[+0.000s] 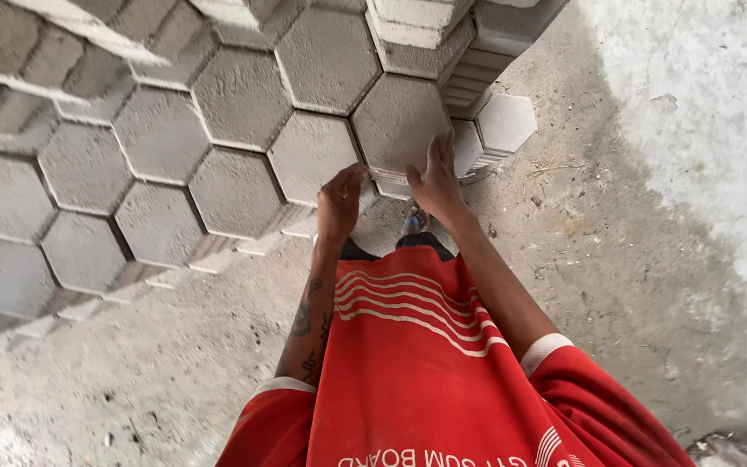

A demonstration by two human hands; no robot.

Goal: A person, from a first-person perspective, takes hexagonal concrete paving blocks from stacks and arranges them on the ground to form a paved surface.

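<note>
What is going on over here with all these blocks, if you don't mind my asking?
A person in a red shirt with white stripes stands on a rough concrete floor, facing tall stacks of grey hexagonal concrete paving blocks. Both bare hands are on the grey hexagonal block at the top of the nearest stack: the left hand grips its lower left edge, and the right hand lies against its lower right edge. The block sits level with its neighbours.

Daylight is even and fairly bright. The pale concrete at upper right is near overexposed, with detail washed out. Soft shadows lie under the stacked hexagonal pavers [235,99]. Focus is sharp at centre; wide-angle distortion bends lines toward the edges. No motion blur is evident.
</note>
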